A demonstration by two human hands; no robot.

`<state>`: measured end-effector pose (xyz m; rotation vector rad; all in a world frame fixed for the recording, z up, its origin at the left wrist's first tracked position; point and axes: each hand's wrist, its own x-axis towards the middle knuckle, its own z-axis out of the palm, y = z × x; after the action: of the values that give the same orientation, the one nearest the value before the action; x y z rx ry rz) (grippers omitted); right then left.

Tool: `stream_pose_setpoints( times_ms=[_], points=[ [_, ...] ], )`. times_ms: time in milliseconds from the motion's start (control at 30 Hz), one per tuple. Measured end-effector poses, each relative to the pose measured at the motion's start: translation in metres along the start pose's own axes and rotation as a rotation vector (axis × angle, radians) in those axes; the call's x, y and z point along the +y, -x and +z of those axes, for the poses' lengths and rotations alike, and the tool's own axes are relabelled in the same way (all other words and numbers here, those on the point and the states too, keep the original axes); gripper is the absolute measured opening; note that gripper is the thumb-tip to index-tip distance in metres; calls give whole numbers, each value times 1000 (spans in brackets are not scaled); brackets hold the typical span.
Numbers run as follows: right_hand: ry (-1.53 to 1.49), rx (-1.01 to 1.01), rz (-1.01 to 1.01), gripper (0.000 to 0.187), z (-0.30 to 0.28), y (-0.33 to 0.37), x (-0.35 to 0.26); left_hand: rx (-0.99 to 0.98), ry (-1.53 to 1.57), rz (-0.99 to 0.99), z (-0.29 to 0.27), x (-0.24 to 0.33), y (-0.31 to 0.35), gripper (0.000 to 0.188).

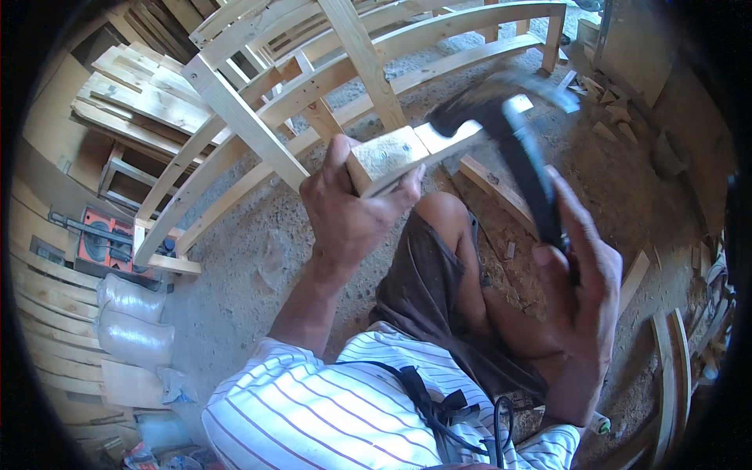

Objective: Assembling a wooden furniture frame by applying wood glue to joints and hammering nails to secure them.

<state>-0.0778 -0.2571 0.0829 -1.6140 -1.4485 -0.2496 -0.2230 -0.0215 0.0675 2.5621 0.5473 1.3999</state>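
Observation:
My left hand (348, 207) is closed around the near end of a pale wooden piece (389, 159), thumb on its near side and fingers on its left. A light strip (458, 139) runs from this end toward the upper right, and a seam shows between the two. In my right hand (583, 286) is a claw hammer (526, 166), gripped by its black handle. Its dark head, smeared by motion, hangs above the strip and hides part of it. I cannot tell whether head and wood touch.
A slatted wooden frame (337, 78) stands ahead. Stacked boards (145, 98) lie at far left, above an open red tool case (102, 243) and clear plastic-wrapped bundles (137, 337). A loose wooden bar (497, 190) rests on the dusty floor; offcuts (619, 117) and strips (664, 376) lie right.

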Motion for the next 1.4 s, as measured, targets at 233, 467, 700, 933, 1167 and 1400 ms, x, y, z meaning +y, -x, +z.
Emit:
stream_pose_setpoints(
  times_ms=[233,467,700,933,1167,1400],
  points=[
    [-561,813,392,39,-26,5,-14,85,142,74,8,-2,-2,47],
    [-67,-30,202,54,4,20,-4,-77,121,-45,18,15,4,50],
    [-93,169,621,54,-11,91,13,-279,274,142,96,-5,30,50],
    [-55,417,925,53,-44,167,14,-637,380,113,147,-26,56,48],
    [-93,502,1100,54,-50,217,22,-981,236,271,165,-19,30,53],
    [371,252,775,56,-59,200,23,-1099,51,581,207,69,-3,50]
  ],
)
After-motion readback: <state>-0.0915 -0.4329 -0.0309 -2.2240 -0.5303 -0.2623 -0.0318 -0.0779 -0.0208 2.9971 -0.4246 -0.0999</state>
